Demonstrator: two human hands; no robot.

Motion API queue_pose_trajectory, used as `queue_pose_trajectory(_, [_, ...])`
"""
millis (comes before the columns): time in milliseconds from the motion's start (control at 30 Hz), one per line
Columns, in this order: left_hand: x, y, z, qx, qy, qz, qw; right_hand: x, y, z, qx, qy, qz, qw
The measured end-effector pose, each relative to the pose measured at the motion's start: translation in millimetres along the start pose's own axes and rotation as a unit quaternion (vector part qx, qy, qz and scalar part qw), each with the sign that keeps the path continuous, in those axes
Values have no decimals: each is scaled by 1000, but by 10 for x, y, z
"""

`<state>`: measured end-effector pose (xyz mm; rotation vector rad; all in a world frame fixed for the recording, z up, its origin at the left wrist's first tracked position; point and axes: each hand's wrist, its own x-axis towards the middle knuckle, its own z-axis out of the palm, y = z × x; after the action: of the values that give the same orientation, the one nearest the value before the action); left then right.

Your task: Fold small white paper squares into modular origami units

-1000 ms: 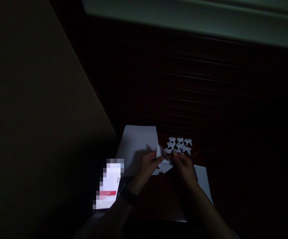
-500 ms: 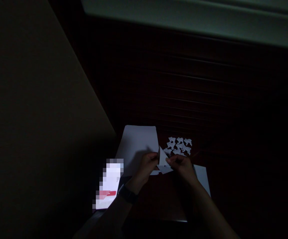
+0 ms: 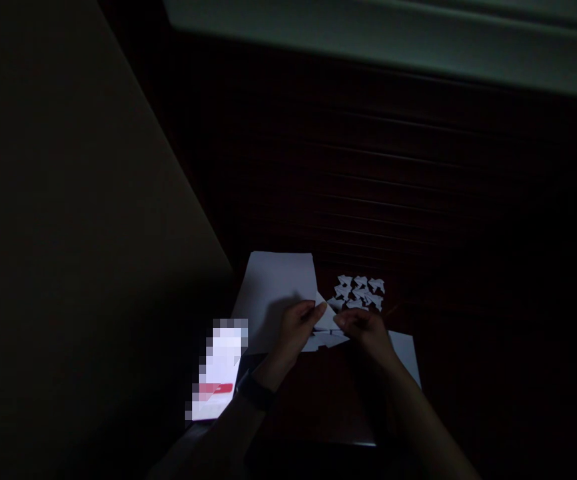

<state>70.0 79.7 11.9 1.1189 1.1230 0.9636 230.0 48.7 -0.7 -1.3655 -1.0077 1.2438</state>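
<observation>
A partly folded piece of white paper (image 3: 325, 319) is between my hands, its pointed top facing away from me. My left hand (image 3: 296, 328) pinches its left side, the thumb lying across the front. My right hand (image 3: 367, 329) grips its right edge between thumb and fingers. Below the point, folded flaps spread out to both sides. Just beyond my right hand lie several small folded paper figures (image 3: 360, 293) in rows. Under and beside my left hand is a stack of white paper sheets (image 3: 279, 280).
The dark wooden table (image 3: 326, 413) carries all of this. A lit screen (image 3: 218, 370), partly pixelated, stands at the left. Another white sheet (image 3: 405, 353) lies under my right forearm. A pale wall (image 3: 93, 233) rises on the left, and dark slatted panelling (image 3: 368, 160) is behind.
My left thumb has moved right, onto the front of the folded paper. The paper's upright point has tipped left and flattened slightly. My right hand has barely shifted.
</observation>
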Motion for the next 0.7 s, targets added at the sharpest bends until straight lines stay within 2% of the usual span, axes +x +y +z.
queue_pose_trajectory(167, [2,36,13,-74,2,-53,996,39,69,-35,65,6,51,997])
queue_pose_trajectory(367, [-3,15,-17,-79,-27,-9,997,37,47,-28,113,9,43,993])
queue_pose_trajectory(700, [-26,-6,-32,-95,-60,-47,993,48,63,-23,138,25,55,989])
